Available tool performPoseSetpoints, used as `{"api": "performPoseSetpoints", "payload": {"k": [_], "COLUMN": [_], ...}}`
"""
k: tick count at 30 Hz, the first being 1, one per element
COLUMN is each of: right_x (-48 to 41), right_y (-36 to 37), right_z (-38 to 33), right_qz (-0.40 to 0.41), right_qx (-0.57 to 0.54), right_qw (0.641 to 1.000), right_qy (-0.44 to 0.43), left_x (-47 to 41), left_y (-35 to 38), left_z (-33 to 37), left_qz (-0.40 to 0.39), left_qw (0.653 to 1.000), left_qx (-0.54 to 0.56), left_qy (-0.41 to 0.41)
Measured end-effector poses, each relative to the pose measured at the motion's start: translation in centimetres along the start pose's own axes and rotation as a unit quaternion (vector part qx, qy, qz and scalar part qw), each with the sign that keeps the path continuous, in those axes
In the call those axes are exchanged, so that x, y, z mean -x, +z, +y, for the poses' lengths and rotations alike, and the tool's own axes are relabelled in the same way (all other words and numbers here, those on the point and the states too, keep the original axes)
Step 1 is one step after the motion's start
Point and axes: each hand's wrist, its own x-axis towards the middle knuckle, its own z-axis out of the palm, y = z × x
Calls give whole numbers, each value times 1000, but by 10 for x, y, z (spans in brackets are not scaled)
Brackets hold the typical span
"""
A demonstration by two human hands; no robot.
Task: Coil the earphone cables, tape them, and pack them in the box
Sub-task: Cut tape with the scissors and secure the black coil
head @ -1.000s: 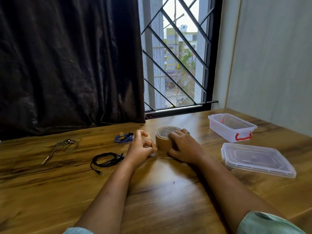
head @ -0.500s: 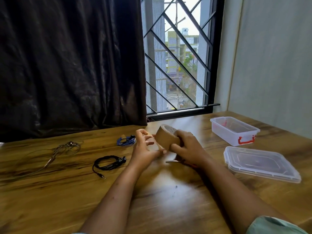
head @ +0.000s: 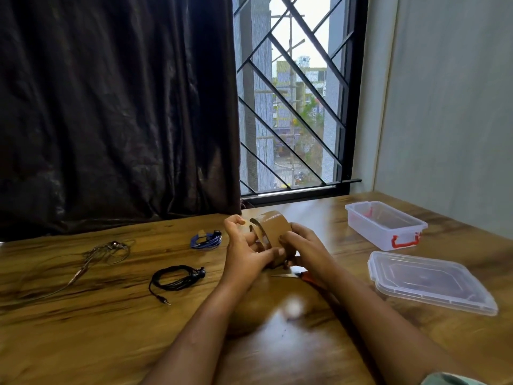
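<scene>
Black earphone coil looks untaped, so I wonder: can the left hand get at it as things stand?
Probably yes. The black earphone coil lies on the table left of the left hand, with nothing between them, but that hand is busy holding the tape roll.

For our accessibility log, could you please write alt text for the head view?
The left hand and right hand hold a roll of brown tape above a wooden table. To its left lie black earphones, blue earphones and silver earphones; to its right, a clear box and its lid.
</scene>
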Motion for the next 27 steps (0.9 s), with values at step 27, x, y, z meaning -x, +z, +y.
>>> {"api": "performPoseSetpoints", "payload": {"k": [27], "right_x": [-8], "right_y": [3], "right_z": [10], "right_qz": [-21], "right_qx": [-92], "right_qw": [995], "right_qy": [-13], "left_x": [-7], "left_y": [-3], "left_z": [0], "left_qz": [62], "left_qw": [995], "left_qx": [76], "left_qy": [-23]}}
